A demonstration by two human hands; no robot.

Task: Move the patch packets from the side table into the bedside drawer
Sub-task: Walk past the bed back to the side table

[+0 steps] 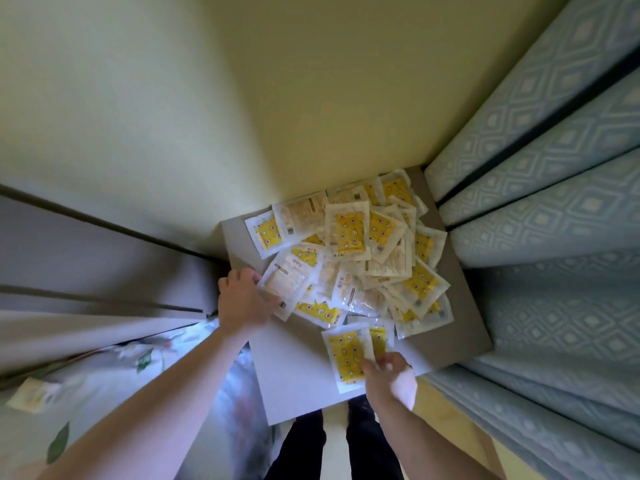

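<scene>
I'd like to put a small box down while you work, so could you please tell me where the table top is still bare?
The grey square side table is bare along its near-left corner, between the left hand and right hand, and along its right edge. The yellow-and-white patch packets crowd the middle and far side.

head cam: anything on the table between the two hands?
Mostly bare grey table top between left hand and right hand; only the near edge of the packet pile intrudes.

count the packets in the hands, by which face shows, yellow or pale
yellow-face patch packets, in the right hand: 2
pale-face patch packet, in the left hand: 1
total that show: 3
</scene>
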